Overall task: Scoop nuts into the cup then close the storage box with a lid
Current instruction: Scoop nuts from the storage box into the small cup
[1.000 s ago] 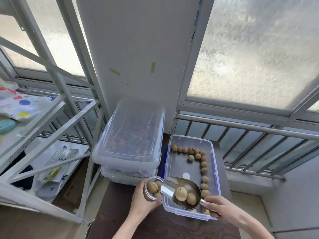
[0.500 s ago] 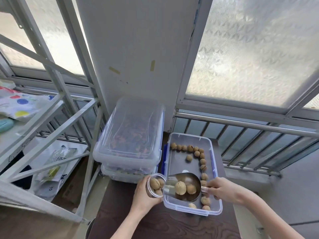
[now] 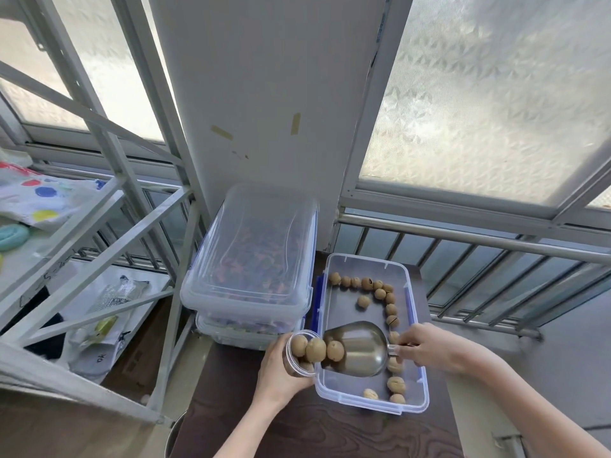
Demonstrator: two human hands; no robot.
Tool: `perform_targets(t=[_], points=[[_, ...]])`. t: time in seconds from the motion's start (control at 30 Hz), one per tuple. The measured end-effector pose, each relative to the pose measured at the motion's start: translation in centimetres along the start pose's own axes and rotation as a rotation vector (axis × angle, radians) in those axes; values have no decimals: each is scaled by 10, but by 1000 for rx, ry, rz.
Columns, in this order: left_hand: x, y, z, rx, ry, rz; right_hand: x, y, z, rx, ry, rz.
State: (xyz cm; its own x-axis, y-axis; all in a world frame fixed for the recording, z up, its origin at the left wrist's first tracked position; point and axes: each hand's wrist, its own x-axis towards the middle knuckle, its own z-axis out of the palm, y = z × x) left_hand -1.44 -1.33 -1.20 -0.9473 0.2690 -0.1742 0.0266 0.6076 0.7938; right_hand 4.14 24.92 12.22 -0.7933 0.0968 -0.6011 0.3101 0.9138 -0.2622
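Observation:
My left hand [image 3: 279,375] grips a clear plastic cup [image 3: 295,358], tilted with its mouth toward the open storage box [image 3: 417,388]. My right hand [image 3: 429,348] holds the handle of a metal scoop [image 3: 360,350], tipped so its mouth meets the cup rim. Two nuts [image 3: 315,349] are rolling from the scoop into the cup, which holds others. Several more nuts [image 3: 380,290] lie along the box's far and right sides. No loose lid for this box shows.
Two stacked clear lidded boxes [image 3: 251,259] stand just left of the open box on the dark wooden table [image 3: 297,428]. A white metal rack [image 3: 99,226] fills the left side. A metal railing [image 3: 479,246] and frosted windows lie behind.
The scoop has tipped toward the cup and its two nuts have slid from the bowl to the cup's mouth. My right hand moved up along the box's right side.

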Motion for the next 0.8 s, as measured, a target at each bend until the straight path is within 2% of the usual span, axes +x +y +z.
perform_targets(t=[0.3,0.53,0.8], points=[[0,1,-3,-68,7,13,-3,10,-2,72,-5,-72],[-5,7,-7,-112,28,14,1,21,16,271,-54,-80],[-8,3,-8,-169,9,40,1,22,26,282,18,-88]])
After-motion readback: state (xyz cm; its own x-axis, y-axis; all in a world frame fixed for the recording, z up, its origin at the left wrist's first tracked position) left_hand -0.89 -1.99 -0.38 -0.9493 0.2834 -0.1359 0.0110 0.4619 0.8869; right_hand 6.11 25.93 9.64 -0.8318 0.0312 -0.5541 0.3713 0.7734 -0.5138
